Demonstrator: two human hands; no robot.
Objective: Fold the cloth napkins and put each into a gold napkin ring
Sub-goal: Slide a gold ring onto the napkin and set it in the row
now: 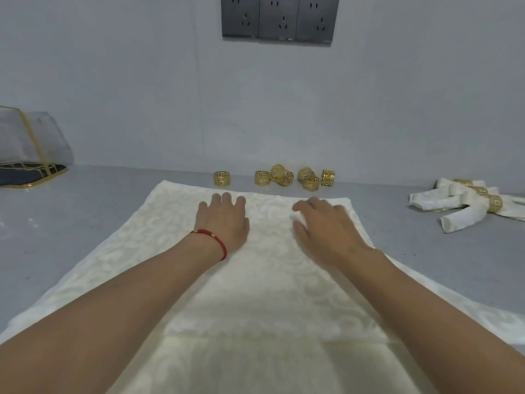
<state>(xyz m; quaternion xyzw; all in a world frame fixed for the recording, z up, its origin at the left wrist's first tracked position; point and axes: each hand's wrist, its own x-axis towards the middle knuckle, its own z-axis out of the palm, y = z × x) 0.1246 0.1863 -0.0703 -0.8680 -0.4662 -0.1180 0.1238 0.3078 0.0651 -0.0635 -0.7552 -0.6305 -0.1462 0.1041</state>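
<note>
Both the left hand (224, 220) and right hand (326, 226) lie released, flat on the spread napkin (255, 294).

No text, label, brand or number can be read anywhere in the view; the gold napkin rings (287, 175) carry only a cut-out key pattern, not letters; the cloth napkin (255, 280) shows a woven scroll pattern without words; the wall sockets (279, 18) bear no legible marking.
</note>
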